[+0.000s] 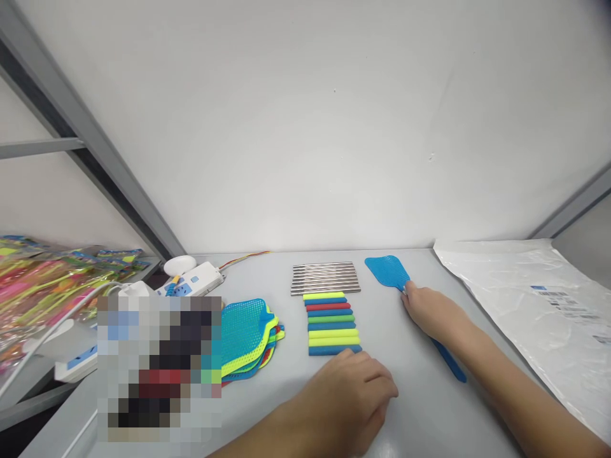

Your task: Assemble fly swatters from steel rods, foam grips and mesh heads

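My right hand (427, 312) is closed on the neck of a blue fly swatter (389, 272), with its mesh head toward the wall and its handle running back beneath my wrist toward me. My left hand (353, 397) rests low over the table, just in front of a column of colored plastic handles (331, 321); its fingers are curled in, and nothing shows in them. Behind those handles lies a row of silver metal rods (326, 278). On the left is a fanned stack of mesh swatter heads (243, 334) in blue, yellow, green and red.
White power strips (198, 280) with cables lie at the left, near a blurred-out patch. Farther left are plastic-wrapped bright items (52, 286). A white plastic mailer bag (520, 299) covers the table's right side. A white wall (310, 127) rises behind.
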### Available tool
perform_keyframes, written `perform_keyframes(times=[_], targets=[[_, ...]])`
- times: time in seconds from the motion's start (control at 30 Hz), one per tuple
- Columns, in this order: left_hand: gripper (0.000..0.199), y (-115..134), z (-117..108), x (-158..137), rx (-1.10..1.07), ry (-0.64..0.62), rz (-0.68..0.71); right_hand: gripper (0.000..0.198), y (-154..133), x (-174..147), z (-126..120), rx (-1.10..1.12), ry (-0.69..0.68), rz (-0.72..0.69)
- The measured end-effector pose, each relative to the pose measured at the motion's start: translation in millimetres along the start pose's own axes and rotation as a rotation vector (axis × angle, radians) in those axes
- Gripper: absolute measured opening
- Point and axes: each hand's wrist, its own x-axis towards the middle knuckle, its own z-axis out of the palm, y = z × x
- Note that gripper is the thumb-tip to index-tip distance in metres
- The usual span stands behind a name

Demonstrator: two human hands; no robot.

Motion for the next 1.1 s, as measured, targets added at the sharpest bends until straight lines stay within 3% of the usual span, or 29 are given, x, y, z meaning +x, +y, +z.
perform_keyframes(times=[0.27,0.43,0.6,0.8,1.1], targets=[[0.021,-2,-4,0,0.082,0.005,0.025,0.030,-9,-10,-14,-0.024,0.109,-0.006],[0.015,-3,-7,0,0.185,0.027,0.039,0.025,-40,-10,-39,-0.018,0.199,-0.198],[0.011,-4,-8,-1,0.340,0.010,0.073,0.026,-87,33,-59,0.086,0.203,-0.476],[0.008,-9,-9,-6,0.497,0.057,0.099,0.025,-133,93,-61,0.194,0.170,-0.688],[0.007,-7,-17,-12,0.625,0.192,0.005,0.025,-148,127,-58,0.187,0.059,-0.827]])
